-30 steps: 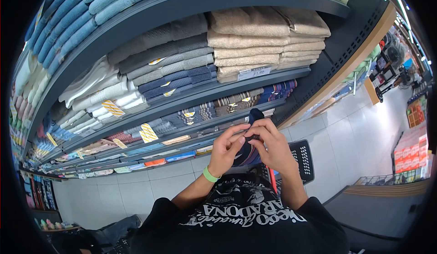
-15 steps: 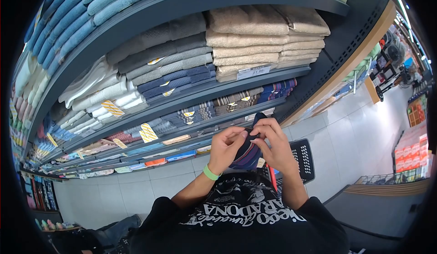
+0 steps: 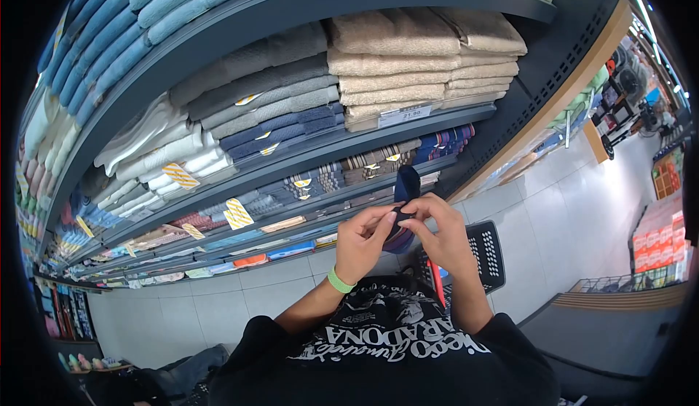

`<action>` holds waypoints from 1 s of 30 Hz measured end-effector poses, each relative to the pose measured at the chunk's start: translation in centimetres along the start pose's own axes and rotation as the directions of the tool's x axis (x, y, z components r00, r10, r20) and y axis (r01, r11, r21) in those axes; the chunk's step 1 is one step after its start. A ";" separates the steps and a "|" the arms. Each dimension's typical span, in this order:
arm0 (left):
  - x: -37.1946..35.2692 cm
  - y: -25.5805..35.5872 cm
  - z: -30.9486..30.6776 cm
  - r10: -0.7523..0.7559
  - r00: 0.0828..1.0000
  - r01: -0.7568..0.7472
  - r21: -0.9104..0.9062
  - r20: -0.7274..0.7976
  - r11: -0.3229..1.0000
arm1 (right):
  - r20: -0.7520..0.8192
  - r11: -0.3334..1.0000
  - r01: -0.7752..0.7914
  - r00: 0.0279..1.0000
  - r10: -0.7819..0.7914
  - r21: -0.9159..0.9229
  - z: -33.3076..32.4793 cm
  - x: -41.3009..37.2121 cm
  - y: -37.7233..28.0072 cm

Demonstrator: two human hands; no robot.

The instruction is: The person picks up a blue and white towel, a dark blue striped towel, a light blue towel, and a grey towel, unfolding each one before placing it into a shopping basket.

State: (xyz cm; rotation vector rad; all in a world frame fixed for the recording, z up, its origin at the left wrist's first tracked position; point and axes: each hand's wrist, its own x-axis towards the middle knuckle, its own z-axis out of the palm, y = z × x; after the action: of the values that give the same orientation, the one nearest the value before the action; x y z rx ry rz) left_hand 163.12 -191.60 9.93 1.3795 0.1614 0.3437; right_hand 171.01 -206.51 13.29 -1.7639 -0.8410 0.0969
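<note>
A dark navy folded cloth (image 3: 408, 182) with striped parts is held between both hands, its upper end standing above the fingers. My left hand (image 3: 362, 240), below a green wristband (image 3: 340, 281), pinches one side of it. My right hand (image 3: 441, 233) pinches the other side, the fingertips of both hands almost meeting. Part of the cloth hangs below the fingers, partly hidden by them. A red strip (image 3: 437, 282) shows below my right hand.
Shelves (image 3: 349, 140) ahead hold stacked towels, beige ones (image 3: 397, 34) at centre. A black basket (image 3: 486, 257) with holes is below right. Red and white boxes (image 3: 659, 246) stand far right. Part of another person, in jeans (image 3: 191, 368), shows at lower left.
The cloth has turned in my fingers: its dark upper end now rises higher, and less striped fabric shows below. Both hands still pinch it in nearly the same place.
</note>
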 end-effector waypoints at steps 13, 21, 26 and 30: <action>0.3 0.6 -0.6 -0.049 0.991 0.048 0.012 0.122 0.999 | -0.026 0.956 -0.152 0.986 0.163 0.251 0.1 -0.3 1.6; 0.3 1.2 -2.1 0.011 0.984 -0.024 0.068 0.180 0.997 | 0.205 0.957 0.203 0.966 -0.160 -0.209 -1.7 1.4 0.5; 1.0 1.1 -2.0 0.084 0.978 -0.073 -0.061 0.193 0.995 | 0.218 0.986 0.106 0.973 -0.075 -0.130 -2.2 1.8 -0.7; 1.5 -0.5 -3.7 -0.095 0.882 -0.101 0.383 0.462 0.918 | 0.170 0.986 0.118 0.981 -0.097 -0.114 -2.0 1.6 -0.6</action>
State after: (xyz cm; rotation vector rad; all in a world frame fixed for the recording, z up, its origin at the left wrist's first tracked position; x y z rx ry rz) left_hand 163.47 -187.68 8.86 1.8295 -0.1907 -0.0418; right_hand 172.88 -207.13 15.10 -1.8406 -1.0804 0.1218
